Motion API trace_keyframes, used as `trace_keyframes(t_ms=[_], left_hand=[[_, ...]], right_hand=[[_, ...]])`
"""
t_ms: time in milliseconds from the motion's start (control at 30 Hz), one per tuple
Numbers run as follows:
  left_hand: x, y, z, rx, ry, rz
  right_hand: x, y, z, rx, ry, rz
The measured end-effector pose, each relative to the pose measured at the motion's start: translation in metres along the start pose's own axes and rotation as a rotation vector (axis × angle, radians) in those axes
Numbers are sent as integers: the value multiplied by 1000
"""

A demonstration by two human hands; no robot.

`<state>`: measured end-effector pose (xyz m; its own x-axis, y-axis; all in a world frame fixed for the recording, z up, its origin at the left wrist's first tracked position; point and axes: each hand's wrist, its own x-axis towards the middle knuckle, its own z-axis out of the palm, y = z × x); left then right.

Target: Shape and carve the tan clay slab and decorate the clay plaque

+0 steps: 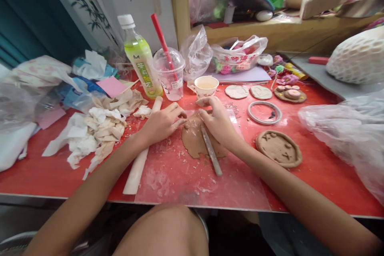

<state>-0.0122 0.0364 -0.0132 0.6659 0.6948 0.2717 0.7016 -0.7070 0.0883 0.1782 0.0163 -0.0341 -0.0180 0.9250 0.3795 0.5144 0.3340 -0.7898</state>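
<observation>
A flat, uneven slab of brown clay (192,140) lies on a clear plastic sheet (168,180) in front of me. At its upper left edge is my left hand (165,122), fingers bent, with a narrow gap between thumb and forefinger. My right hand (216,119) hovers over the slab's upper right, its forefinger and thumb curved and apart. No held thing shows in either hand. A grey flat clay knife (211,152) rests on the slab below my right hand. Left of the sheet lies a pale rolling pin (139,166), partly covered by my left forearm.
A paper cup (206,85) of liquid, a plastic cup (171,76) with a red straw and a green drink bottle (141,62) stand behind. Crumpled tissues (99,128) lie left. A tape ring (264,112), a clay dish (279,148) and plastic bags (348,128) are right.
</observation>
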Motion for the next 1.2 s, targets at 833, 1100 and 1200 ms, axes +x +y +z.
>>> trace_keyframes(t_ms=[833,1100,1200], left_hand=[[-6,44,1,19,-53,500],[-4,54,0,-44,-93,493],[-4,53,-1,10,-58,410]], right_hand=[[15,-9,-11,186,111,38],[14,-12,-13,227,121,77],[13,-13,-13,233,109,79]])
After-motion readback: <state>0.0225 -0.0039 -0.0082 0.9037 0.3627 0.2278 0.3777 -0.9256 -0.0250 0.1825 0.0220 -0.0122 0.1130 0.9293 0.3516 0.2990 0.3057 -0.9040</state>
